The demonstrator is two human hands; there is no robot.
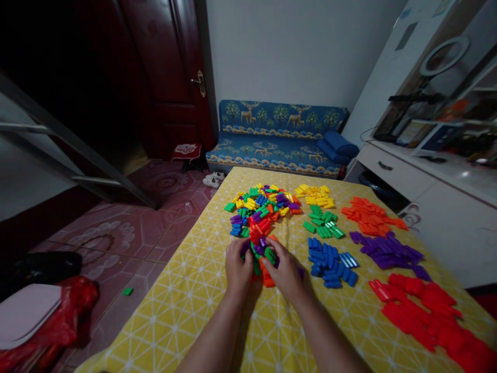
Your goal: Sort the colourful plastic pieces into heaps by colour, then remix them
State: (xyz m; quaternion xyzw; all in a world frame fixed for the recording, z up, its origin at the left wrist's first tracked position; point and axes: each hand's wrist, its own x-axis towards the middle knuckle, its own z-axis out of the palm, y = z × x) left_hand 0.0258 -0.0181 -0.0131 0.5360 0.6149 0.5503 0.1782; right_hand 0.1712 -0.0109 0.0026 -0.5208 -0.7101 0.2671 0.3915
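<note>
A mixed heap of coloured plastic blocks (261,212) lies in the middle of the yellow patterned tablecloth (194,290). Both my hands rest at the heap's near end. My left hand (237,268) has its fingers curled over purple and green blocks. My right hand (285,270) curls over orange, green and purple blocks (267,272). What each hand actually grips is hidden under the fingers. To the right lie sorted piles: blue (330,261), green (323,223), yellow (314,195), orange (370,215), purple (386,249) and red (427,313).
A blue patterned sofa (279,137) stands beyond the table's far edge. White cabinets (438,207) run along the right. One green block (127,291) lies on the tiled floor at left, near a red bag (62,321). A dark door (163,77) stands at the back left.
</note>
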